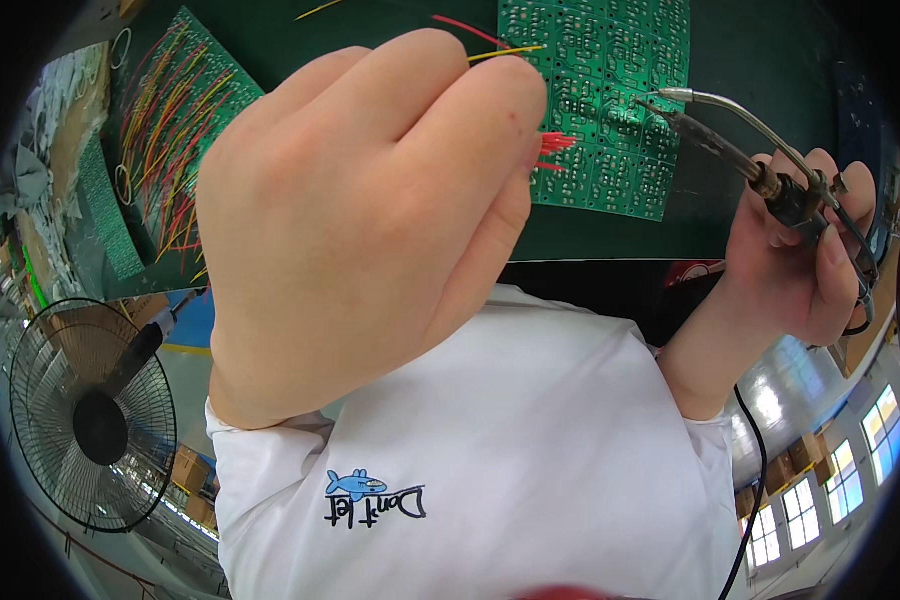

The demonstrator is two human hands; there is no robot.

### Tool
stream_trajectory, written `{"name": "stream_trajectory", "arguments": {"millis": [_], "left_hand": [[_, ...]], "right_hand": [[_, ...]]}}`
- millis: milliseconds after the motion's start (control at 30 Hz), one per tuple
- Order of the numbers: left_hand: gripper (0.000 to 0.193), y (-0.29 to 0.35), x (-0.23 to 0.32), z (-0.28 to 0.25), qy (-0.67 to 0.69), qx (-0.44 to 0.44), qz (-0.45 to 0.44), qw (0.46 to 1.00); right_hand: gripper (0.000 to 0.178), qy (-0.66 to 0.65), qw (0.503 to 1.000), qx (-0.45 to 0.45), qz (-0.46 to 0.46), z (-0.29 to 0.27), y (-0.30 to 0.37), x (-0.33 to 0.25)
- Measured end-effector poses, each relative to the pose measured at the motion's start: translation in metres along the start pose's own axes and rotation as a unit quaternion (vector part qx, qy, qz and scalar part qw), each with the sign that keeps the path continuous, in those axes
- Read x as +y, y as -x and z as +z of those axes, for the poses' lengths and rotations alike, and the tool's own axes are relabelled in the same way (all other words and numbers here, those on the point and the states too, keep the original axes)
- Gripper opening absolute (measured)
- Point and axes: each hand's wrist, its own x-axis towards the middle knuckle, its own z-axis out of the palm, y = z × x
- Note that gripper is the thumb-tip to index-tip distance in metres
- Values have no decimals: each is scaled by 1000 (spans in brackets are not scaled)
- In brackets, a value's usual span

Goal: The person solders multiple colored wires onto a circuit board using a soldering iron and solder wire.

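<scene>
My left hand [370,200] is closed, large and near in the picture. From between its thumb and forefinger the ends of a bundle of red wires [558,145] stick out over a green circuit board panel [620,70]. A yellow wire [505,53] and another red wire [465,29] show just past the knuckles; my hand hides whether they are held. My right hand [800,265] grips a soldering iron [720,145] with a curved metal tube [745,110] attached. The iron's tip and the tube's end meet over the right part of the panel, which bears rows of solder joints.
Left on the dark green table [590,242] lies another board with many red and yellow wires [175,130], beside a narrow green board strip [108,210]. A black fan [95,425] stands at the lower left. A black cable [757,480] hangs at the lower right.
</scene>
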Motion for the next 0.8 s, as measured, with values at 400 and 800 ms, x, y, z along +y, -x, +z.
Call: {"name": "stream_trajectory", "arguments": {"millis": [400,800], "left_hand": [[7,3,1,1,-49,-60,-11,997],[17,10,31,-27,15,-85,-99,991]], "right_hand": [[14,-33,996,32,-76,4,-4,38],[19,-89,982,160,-42,26,-8,21]]}}
